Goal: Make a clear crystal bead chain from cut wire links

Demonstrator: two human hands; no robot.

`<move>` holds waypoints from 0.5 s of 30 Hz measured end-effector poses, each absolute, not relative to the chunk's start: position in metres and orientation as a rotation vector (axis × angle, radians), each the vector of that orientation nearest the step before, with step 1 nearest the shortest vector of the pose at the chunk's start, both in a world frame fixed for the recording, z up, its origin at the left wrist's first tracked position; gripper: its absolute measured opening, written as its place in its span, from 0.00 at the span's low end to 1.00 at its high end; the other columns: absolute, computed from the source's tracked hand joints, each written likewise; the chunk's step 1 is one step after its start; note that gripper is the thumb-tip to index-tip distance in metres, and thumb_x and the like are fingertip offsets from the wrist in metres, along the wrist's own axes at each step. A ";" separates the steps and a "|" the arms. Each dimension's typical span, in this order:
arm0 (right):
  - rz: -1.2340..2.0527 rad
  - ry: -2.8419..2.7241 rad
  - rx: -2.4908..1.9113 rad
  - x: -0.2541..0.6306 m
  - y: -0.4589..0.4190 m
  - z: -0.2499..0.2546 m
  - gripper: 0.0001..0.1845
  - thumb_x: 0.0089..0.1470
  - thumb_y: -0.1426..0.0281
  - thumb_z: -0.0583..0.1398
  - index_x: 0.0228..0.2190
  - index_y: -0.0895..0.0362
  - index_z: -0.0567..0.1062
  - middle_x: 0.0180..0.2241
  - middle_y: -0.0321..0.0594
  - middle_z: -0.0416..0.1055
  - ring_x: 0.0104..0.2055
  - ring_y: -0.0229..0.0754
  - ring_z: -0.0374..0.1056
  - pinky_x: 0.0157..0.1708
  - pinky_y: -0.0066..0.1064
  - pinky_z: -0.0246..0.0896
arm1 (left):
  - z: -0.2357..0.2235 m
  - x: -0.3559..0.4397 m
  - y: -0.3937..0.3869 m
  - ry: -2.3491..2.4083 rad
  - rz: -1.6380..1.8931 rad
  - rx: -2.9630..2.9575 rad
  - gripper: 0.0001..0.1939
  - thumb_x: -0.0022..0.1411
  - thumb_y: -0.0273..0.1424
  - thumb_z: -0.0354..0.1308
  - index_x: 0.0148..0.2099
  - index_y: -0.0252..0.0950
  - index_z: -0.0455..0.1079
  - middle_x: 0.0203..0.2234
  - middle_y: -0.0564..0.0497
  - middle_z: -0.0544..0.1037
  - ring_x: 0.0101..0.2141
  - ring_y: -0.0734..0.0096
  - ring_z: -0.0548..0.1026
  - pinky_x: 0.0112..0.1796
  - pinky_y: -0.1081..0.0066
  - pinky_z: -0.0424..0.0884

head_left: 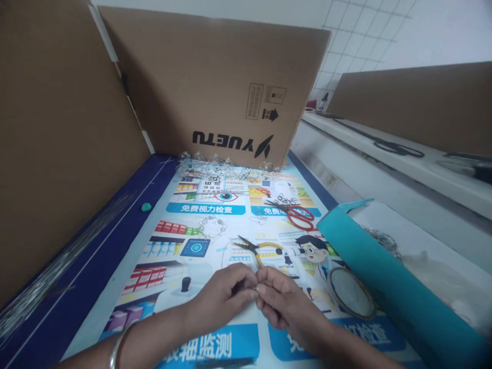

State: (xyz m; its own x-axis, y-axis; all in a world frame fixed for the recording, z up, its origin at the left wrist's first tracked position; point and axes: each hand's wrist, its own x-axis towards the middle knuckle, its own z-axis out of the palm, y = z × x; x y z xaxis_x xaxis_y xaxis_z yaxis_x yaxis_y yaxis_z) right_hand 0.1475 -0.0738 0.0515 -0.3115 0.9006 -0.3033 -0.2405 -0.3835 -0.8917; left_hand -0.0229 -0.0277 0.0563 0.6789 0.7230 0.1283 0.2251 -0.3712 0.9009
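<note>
My left hand (221,297) and my right hand (282,302) meet at the fingertips low in the middle of the view, over a printed poster mat (200,236). Both pinch a tiny piece between them, too small to name. My left wrist wears a silver bangle (117,346). Yellow-handled pliers (255,247) lie on the mat just beyond my fingers. A small beaded chain (210,225) rests further back.
Red-handled scissors (300,215) lie to the back right of the pliers. A teal box (388,277) stands at the right, with a round mesh lid (351,293) beside it. Cardboard walls (215,87) close the back and left. Clear beads (203,163) line the back edge.
</note>
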 end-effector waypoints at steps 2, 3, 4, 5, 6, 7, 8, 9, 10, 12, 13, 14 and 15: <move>1.814 -0.970 -1.062 0.148 -0.074 0.051 0.17 0.49 0.58 0.61 0.30 0.57 0.63 0.20 0.28 0.62 0.13 0.25 0.46 0.11 0.18 0.36 | 0.057 -0.022 -0.028 0.744 0.648 1.927 0.03 0.57 0.27 0.52 0.31 0.34 0.63 0.25 0.54 0.69 0.26 0.76 0.64 0.28 0.76 0.60; 1.820 -0.962 -1.051 0.149 -0.074 0.051 0.16 0.49 0.58 0.61 0.30 0.57 0.64 0.19 0.28 0.61 0.13 0.25 0.46 0.11 0.19 0.36 | 0.057 -0.022 -0.028 0.743 0.653 1.927 0.02 0.57 0.27 0.53 0.31 0.34 0.63 0.25 0.54 0.68 0.26 0.76 0.63 0.28 0.76 0.59; 1.824 -0.950 -1.042 0.149 -0.074 0.050 0.16 0.49 0.59 0.61 0.30 0.57 0.64 0.18 0.27 0.60 0.13 0.25 0.46 0.11 0.19 0.36 | 0.057 -0.021 -0.028 0.743 0.663 1.929 0.02 0.56 0.26 0.53 0.31 0.34 0.63 0.25 0.54 0.68 0.26 0.76 0.63 0.28 0.76 0.59; 1.828 -0.934 -1.037 0.150 -0.075 0.050 0.15 0.49 0.60 0.61 0.30 0.57 0.64 0.18 0.27 0.59 0.13 0.25 0.45 0.11 0.19 0.36 | 0.057 -0.021 -0.028 0.746 0.678 1.934 0.02 0.55 0.26 0.53 0.31 0.34 0.63 0.25 0.54 0.67 0.26 0.76 0.63 0.27 0.76 0.59; 1.830 -0.922 -1.036 0.150 -0.075 0.050 0.13 0.49 0.61 0.61 0.29 0.57 0.65 0.17 0.26 0.58 0.13 0.25 0.45 0.12 0.19 0.35 | 0.058 -0.021 -0.029 0.751 0.695 1.938 0.01 0.55 0.25 0.53 0.31 0.34 0.63 0.25 0.54 0.67 0.25 0.76 0.62 0.27 0.76 0.59; 1.830 -0.915 -1.039 0.150 -0.075 0.050 0.12 0.50 0.62 0.61 0.29 0.57 0.65 0.16 0.26 0.57 0.14 0.26 0.44 0.12 0.20 0.35 | 0.059 -0.021 -0.029 0.759 0.710 1.939 0.02 0.54 0.24 0.53 0.31 0.34 0.62 0.25 0.54 0.66 0.25 0.76 0.62 0.27 0.76 0.59; 1.826 -0.909 -1.046 0.150 -0.075 0.050 0.11 0.50 0.64 0.61 0.29 0.57 0.66 0.16 0.26 0.56 0.14 0.26 0.44 0.12 0.20 0.35 | 0.059 -0.022 -0.029 0.766 0.720 1.935 0.02 0.53 0.24 0.52 0.30 0.34 0.62 0.25 0.54 0.66 0.25 0.76 0.62 0.27 0.76 0.58; 1.822 -0.903 -1.054 0.150 -0.075 0.051 0.09 0.49 0.66 0.61 0.29 0.57 0.66 0.16 0.26 0.56 0.14 0.26 0.43 0.13 0.20 0.34 | 0.060 -0.022 -0.029 0.771 0.724 1.923 0.03 0.52 0.23 0.52 0.30 0.35 0.61 0.24 0.54 0.65 0.25 0.76 0.61 0.27 0.76 0.58; 1.818 -0.896 -1.066 0.149 -0.075 0.051 0.07 0.47 0.68 0.61 0.29 0.57 0.67 0.16 0.26 0.56 0.14 0.26 0.43 0.13 0.20 0.34 | 0.062 -0.022 -0.029 0.772 0.723 1.904 0.03 0.51 0.23 0.52 0.30 0.35 0.61 0.24 0.55 0.65 0.25 0.77 0.60 0.26 0.77 0.57; 1.812 -0.871 -1.095 0.148 -0.074 0.053 0.07 0.42 0.73 0.60 0.28 0.57 0.68 0.17 0.26 0.56 0.14 0.25 0.43 0.13 0.21 0.33 | 0.064 -0.023 -0.029 0.768 0.711 1.853 0.03 0.51 0.24 0.51 0.29 0.35 0.60 0.23 0.56 0.63 0.24 0.77 0.59 0.25 0.77 0.56; 1.814 -0.856 -1.113 0.148 -0.074 0.054 0.08 0.40 0.75 0.59 0.28 0.57 0.68 0.17 0.26 0.56 0.14 0.25 0.42 0.13 0.21 0.33 | 0.065 -0.024 -0.029 0.766 0.705 1.829 0.02 0.52 0.24 0.50 0.29 0.35 0.59 0.22 0.56 0.63 0.24 0.77 0.58 0.25 0.77 0.56; 1.820 -0.844 -1.130 0.148 -0.073 0.055 0.09 0.38 0.76 0.59 0.27 0.57 0.69 0.17 0.25 0.56 0.13 0.25 0.41 0.13 0.22 0.33 | 0.066 -0.024 -0.029 0.765 0.701 1.806 0.02 0.53 0.25 0.50 0.29 0.35 0.59 0.22 0.56 0.63 0.24 0.77 0.58 0.25 0.77 0.56; 1.825 -0.837 -1.142 0.148 -0.074 0.055 0.08 0.37 0.76 0.58 0.27 0.57 0.69 0.16 0.25 0.55 0.13 0.25 0.41 0.13 0.22 0.32 | 0.067 -0.025 -0.029 0.766 0.698 1.788 0.02 0.54 0.27 0.50 0.29 0.35 0.59 0.22 0.56 0.62 0.24 0.77 0.58 0.25 0.77 0.55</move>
